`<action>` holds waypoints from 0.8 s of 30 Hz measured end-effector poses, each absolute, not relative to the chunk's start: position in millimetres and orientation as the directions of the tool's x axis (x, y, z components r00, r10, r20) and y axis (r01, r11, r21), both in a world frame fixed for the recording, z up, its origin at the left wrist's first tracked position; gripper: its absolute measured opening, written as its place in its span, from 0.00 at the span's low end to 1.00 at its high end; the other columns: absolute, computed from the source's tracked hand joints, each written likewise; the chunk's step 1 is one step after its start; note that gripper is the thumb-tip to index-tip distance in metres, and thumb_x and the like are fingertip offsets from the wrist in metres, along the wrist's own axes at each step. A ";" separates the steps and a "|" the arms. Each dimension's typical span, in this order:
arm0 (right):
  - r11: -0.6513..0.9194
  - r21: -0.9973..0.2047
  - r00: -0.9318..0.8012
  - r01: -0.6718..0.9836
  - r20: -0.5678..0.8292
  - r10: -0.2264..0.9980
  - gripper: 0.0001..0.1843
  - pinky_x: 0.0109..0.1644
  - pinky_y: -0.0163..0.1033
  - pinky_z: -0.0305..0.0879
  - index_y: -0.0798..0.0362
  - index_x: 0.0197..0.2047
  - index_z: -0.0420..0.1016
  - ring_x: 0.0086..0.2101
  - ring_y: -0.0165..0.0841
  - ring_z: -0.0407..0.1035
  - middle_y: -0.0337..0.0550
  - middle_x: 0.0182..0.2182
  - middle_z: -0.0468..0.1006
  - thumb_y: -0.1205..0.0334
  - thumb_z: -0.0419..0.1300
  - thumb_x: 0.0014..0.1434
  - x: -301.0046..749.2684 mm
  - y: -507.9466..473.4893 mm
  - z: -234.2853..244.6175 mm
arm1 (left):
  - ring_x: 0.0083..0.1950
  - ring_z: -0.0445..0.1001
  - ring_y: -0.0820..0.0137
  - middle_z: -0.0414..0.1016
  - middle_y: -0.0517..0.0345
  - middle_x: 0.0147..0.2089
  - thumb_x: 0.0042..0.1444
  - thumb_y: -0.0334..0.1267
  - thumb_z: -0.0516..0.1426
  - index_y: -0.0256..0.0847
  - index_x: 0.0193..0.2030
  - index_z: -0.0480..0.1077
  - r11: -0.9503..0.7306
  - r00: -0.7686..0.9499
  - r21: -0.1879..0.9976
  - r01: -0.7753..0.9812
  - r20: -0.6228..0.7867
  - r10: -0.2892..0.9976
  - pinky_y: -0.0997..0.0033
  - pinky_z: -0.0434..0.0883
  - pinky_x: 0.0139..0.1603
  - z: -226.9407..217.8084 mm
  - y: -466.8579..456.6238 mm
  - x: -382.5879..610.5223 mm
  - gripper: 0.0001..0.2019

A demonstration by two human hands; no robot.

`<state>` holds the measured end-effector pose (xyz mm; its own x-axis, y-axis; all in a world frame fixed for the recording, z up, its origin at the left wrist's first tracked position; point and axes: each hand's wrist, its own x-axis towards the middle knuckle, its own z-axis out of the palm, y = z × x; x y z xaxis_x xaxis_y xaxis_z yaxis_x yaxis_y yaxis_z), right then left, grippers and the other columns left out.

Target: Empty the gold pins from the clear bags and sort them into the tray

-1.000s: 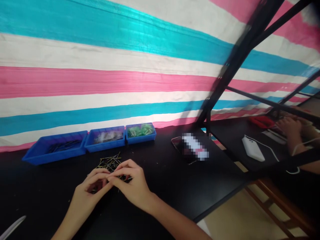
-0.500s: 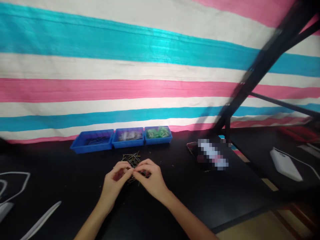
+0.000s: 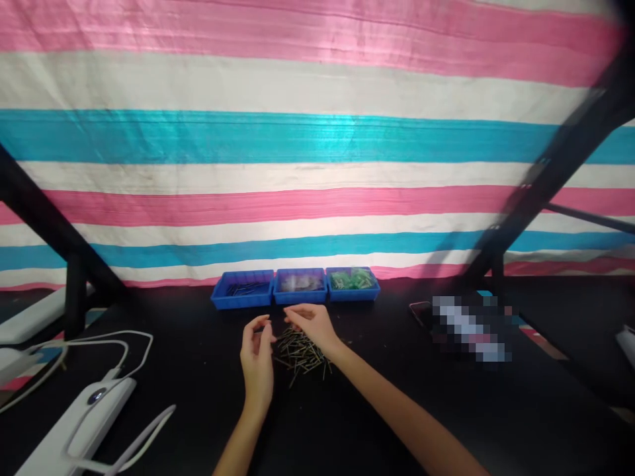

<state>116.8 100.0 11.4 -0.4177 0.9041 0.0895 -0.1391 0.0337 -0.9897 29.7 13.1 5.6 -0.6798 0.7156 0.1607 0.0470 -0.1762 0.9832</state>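
A loose pile of thin metal pins (image 3: 303,356), screw- or nail-like, lies on the black table between and below my hands. Left of the pile is my left hand (image 3: 258,350), its fingers curled and the thumb close to the index fingertip. My right hand (image 3: 316,325) hovers over the pile's back edge, thumb and fingers drawn together toward the trays. Anything pinched in either hand is too small to make out. Behind them stand three blue trays: the left tray (image 3: 243,305) with dark thin pieces, the middle tray (image 3: 300,299) with clear bags, the right tray (image 3: 353,295) with green bags.
White power banks or chargers (image 3: 82,423) with looped white cables (image 3: 143,357) lie at the left. A phone-like item (image 3: 421,315) and a blurred-out object (image 3: 469,327) rest at the right. Black frame legs (image 3: 526,198) rise before a striped tarp (image 3: 307,139).
My hands, which met fingertip to fingertip over the pile, have come apart. The right hand is now farther back, toward the trays. The view has turned left, showing more cables and chargers.
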 end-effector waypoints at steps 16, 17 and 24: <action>0.248 -0.588 0.015 0.770 0.405 0.914 0.33 0.55 0.54 0.55 0.57 0.60 0.56 0.55 0.47 0.58 0.56 0.53 0.67 0.55 0.56 0.53 259.3 92.6 -9.4 | 0.27 0.65 0.77 0.67 0.60 0.38 0.48 0.39 0.55 0.40 0.39 0.68 -0.253 -0.716 0.963 -0.096 0.110 0.690 0.78 0.59 0.23 11.4 14.3 12.6 0.11; 0.146 -0.526 0.102 0.838 0.415 0.904 0.35 0.56 0.56 0.51 0.58 0.61 0.53 0.58 0.49 0.52 0.59 0.56 0.63 0.53 0.55 0.53 275.2 92.5 -13.1 | 0.27 0.65 0.77 0.67 0.60 0.38 0.48 0.39 0.55 0.40 0.39 0.68 -0.247 -0.705 0.964 -0.097 0.109 0.700 0.78 0.59 0.23 11.4 14.6 14.3 0.11; -0.186 -0.433 0.323 0.882 0.266 0.908 0.43 0.59 0.61 0.35 0.70 0.64 0.41 0.59 0.55 0.47 0.67 0.55 0.62 0.49 0.51 0.55 325.7 100.3 -17.5 | 0.26 0.65 0.77 0.68 0.59 0.39 0.47 0.40 0.56 0.40 0.39 0.68 -0.219 -0.659 0.974 -0.062 0.125 0.742 0.78 0.59 0.22 4.9 19.8 19.8 0.12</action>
